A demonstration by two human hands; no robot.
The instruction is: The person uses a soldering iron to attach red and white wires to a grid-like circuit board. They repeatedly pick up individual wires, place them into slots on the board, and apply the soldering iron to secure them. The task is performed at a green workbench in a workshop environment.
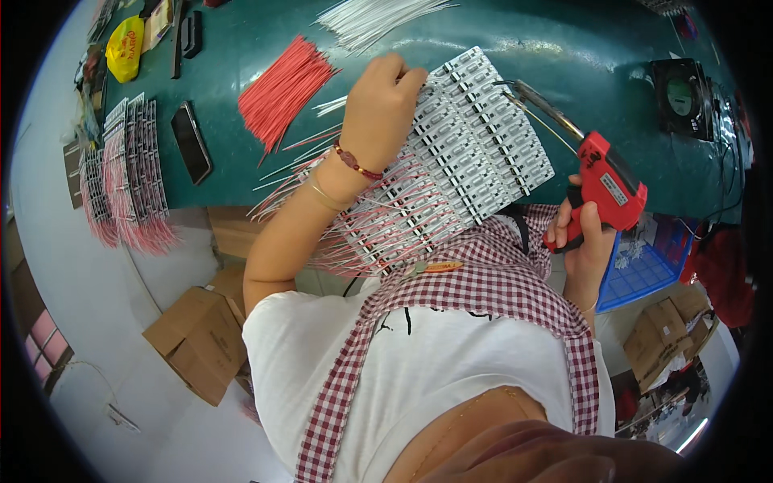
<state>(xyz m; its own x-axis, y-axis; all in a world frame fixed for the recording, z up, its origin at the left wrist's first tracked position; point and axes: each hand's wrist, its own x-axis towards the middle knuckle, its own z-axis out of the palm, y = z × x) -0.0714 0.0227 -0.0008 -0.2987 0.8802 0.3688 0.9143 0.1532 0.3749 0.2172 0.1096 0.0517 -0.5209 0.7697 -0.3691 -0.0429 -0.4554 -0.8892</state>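
Note:
My right hand [592, 245] is wrapped round the handle of a red soldering gun [604, 181]. Its metal barrel points up and left, with a thin wire running beside it to the tip. The tip is over the upper right part of a panel of small grey-white boards [479, 133] in rows. My left hand [381, 97] is closed at the panel's upper left edge, fingertips pressed together; what they pinch is hidden. Red and white wires [394, 209] stick out from the panel's lower left rows, partly under my left forearm.
On the green table [217, 72] lie a bundle of red wires [286, 92], white wires [378, 20], a phone [191, 143] and a yellow packet [125, 50]. Wired panels [133, 165] stand at the left edge. A black device [680, 101] sits far right, above a blue basket [640, 278].

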